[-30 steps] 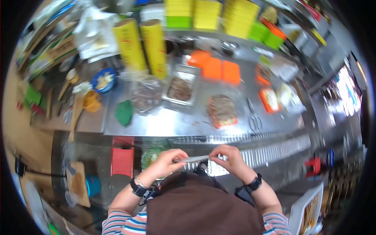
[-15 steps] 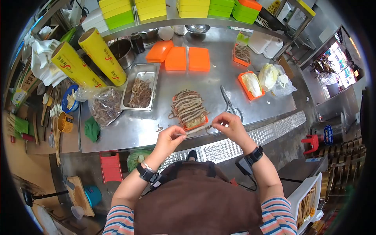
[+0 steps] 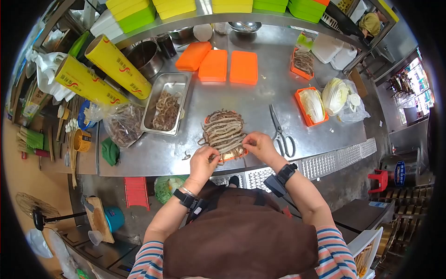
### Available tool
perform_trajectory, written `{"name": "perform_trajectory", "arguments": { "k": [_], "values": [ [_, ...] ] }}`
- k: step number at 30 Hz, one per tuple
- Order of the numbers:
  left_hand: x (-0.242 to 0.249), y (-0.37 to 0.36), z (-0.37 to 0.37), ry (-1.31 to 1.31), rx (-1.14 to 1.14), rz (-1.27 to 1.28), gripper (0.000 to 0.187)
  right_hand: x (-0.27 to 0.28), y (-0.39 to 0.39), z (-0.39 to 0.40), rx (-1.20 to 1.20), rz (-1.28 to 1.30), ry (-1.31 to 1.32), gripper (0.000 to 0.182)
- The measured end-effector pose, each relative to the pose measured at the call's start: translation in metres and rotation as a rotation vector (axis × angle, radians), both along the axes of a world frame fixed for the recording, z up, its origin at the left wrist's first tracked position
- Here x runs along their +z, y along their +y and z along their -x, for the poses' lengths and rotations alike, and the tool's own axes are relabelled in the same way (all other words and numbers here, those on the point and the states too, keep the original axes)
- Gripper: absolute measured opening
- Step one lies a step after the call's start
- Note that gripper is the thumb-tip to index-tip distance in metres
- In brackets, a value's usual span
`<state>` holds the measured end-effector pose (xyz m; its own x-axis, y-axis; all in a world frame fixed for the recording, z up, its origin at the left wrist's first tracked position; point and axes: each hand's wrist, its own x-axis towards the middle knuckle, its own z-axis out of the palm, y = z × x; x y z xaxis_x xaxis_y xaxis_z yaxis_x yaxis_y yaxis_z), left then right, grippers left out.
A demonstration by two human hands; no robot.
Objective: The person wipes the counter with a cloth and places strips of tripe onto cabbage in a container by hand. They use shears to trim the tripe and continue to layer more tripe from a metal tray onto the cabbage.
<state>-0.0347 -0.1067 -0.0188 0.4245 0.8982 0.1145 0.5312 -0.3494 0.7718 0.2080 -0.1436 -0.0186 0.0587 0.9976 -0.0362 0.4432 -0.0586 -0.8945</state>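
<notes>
Greyish-brown strips [image 3: 224, 130] lie in rows across an orange tray [image 3: 226, 159], mostly hiding it. At the tray's near left corner, my left hand [image 3: 205, 159] pinches one end of a strip. The other end is between the closed fingers of my right hand [image 3: 258, 145], at the tray's near right side. This strip runs over the near part of the pile. More strips sit in a steel pan [image 3: 166, 109] to the left. Scissors [image 3: 282, 132] with black handles rest right of my right hand.
Orange trays [image 3: 243, 68] stand at the back of the steel table. A tray of cabbage [image 3: 312, 106] and a bagged cabbage [image 3: 335, 95] are at the right. Yellow film rolls [image 3: 118, 67] and a bag of strips [image 3: 123, 124] are left. A person [image 3: 371, 24] shows at the upper right.
Both hands have moved onto the near part of the pile, and the strip between them now lies across it. The view has shifted slightly, and a person has appeared at the upper right.
</notes>
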Motion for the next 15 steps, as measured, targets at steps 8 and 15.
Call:
{"name": "perform_trajectory", "arguments": {
  "k": [8,15],
  "values": [
    [0.013,0.010,0.006,0.067,-0.136,-0.060,0.009,-0.007,-0.001,-0.002,0.031,-0.009,-0.048,0.009],
    [0.005,0.021,0.008,0.058,-0.223,-0.015,0.009,-0.017,0.002,0.002,-0.029,0.076,-0.044,0.009]
  ]
}}
